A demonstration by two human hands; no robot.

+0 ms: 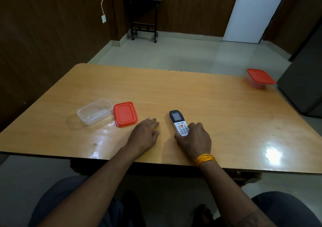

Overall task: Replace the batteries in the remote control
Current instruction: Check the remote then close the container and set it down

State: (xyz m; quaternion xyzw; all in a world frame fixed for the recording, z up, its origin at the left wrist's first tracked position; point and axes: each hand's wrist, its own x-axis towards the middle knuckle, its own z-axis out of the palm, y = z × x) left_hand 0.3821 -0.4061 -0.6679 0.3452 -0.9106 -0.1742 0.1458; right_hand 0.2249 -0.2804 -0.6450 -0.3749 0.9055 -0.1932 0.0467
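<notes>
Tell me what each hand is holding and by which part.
The right hand grips the remote at its near, keypad end, screen side up. The left hand rests flat on the table, holding nothing.

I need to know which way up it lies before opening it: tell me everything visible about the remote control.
The slim white remote control with a dark screen end lies flat, face up, on the glossy wooden table. Grey buttons and one orange button show; the screen points away from the person. The right hand curls around its near end. Its battery cover is hidden underneath.
</notes>
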